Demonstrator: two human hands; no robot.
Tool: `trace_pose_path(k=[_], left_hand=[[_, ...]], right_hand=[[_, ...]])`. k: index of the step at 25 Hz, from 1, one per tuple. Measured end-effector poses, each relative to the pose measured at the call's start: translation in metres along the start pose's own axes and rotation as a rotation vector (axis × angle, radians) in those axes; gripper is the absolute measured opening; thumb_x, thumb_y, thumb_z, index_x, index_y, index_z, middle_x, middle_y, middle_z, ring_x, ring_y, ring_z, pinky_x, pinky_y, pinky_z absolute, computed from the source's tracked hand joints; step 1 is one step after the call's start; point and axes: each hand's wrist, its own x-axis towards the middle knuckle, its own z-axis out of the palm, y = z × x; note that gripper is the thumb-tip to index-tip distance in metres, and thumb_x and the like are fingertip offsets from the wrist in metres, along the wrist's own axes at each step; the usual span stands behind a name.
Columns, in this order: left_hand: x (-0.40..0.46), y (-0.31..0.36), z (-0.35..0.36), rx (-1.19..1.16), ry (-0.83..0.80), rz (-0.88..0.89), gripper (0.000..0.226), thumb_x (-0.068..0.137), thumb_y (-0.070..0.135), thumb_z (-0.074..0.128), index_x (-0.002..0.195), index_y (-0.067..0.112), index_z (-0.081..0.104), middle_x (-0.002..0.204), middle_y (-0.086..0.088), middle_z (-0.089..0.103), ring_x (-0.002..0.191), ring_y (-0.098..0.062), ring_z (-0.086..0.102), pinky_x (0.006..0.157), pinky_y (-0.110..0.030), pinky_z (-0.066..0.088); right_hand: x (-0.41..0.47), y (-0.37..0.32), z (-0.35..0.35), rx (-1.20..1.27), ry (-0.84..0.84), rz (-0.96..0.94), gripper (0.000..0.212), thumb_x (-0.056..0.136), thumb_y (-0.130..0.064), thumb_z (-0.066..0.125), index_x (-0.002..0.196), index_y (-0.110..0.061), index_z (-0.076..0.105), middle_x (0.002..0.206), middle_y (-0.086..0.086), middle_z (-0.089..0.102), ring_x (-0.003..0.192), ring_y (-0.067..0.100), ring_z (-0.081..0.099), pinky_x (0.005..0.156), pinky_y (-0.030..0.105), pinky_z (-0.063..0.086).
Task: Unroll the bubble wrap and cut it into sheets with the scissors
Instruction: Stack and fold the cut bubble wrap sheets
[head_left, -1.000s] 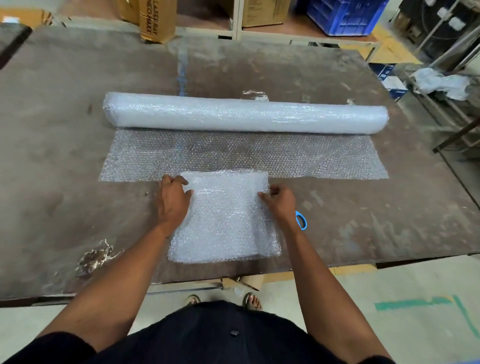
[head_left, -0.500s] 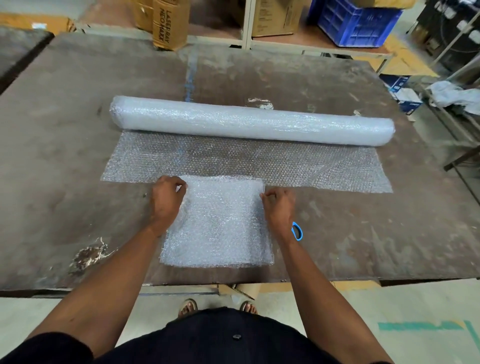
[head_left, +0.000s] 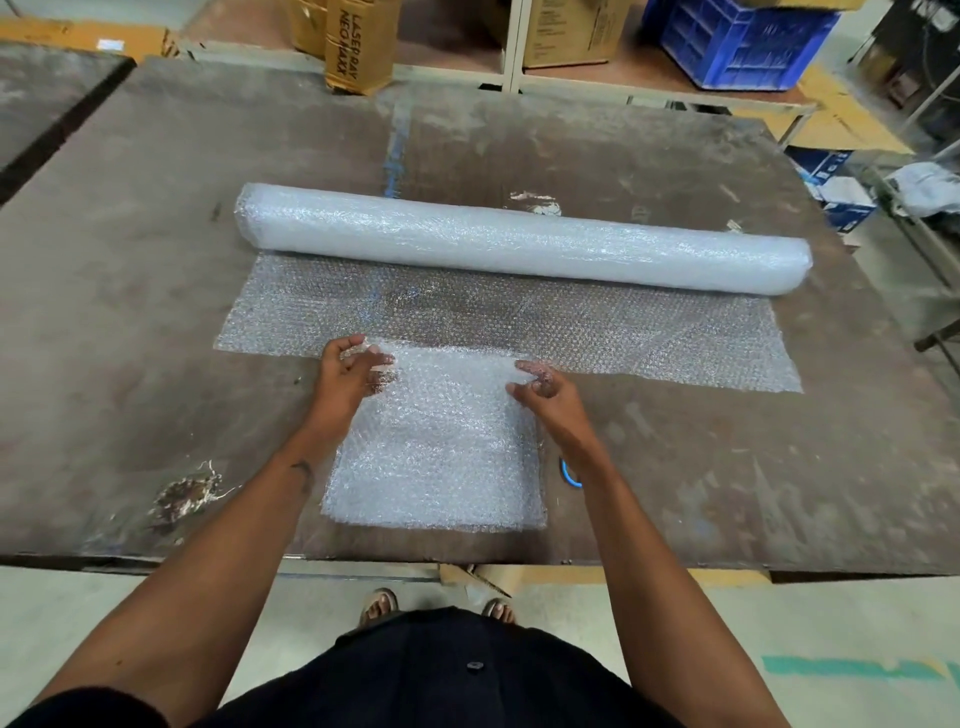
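With both hands pinching the cut sheets' (head_left: 436, 447) far corners mid-frame, left hand (head_left: 345, 376) & right hand (head_left: 545, 397), I'd risk the stack sliding apart; roll (head_left: 519, 239) sits above, scissors (head_left: 570, 475) beside right wrist.

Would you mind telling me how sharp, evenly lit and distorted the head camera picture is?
Head view: sharp at the centre, the hands slightly motion-soft; wide-angle bending curves the table edges; soft overhead light with faint shadows; bright glints on the bubble wrap roll.
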Motion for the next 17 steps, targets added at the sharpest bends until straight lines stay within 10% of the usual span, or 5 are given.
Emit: trace_pose_path(k=[3,12,17], left_hand=[[0.000,-0.001,-0.014,0.137,-0.127,-0.001,0.066,0.086,0.021,0.087,0.143,0.009,0.056,0.124,-0.014,0.072,0.108,-0.027,0.073,0.089,-0.035,0.062],[-0.036,-0.003,-0.039,0.628,-0.155,0.453,0.020,0.086,0.006,0.084,0.094,0.024,0.081,0.108,0.008,0.078,0.105,-0.016,0.070,0.106,-0.018,0.040],[-0.080,-0.031,-0.059,0.632,-0.162,0.414,0.030,0.089,-0.007,0.076,0.090,0.022,0.083,0.120,0.006,0.077,0.100,-0.021,0.073,0.079,-0.038,0.057]], right_hand=[[0.007,-0.008,-0.008,-0.099,-0.125,-0.089,0.026,0.096,-0.018,0.080,0.115,-0.001,0.079,0.111,0.001,0.081,0.100,0.007,0.073,0.088,0.025,0.054],[-0.050,0.020,-0.005,-0.231,-0.164,-0.160,0.015,0.089,-0.009,0.086,0.103,-0.015,0.086,0.107,-0.007,0.082,0.108,0.010,0.075,0.099,0.036,0.059],[-0.080,0.049,-0.004,-0.430,-0.150,-0.282,0.036,0.089,0.003,0.078,0.111,-0.025,0.084,0.120,-0.017,0.076,0.130,0.004,0.059,0.108,0.035,0.052]])
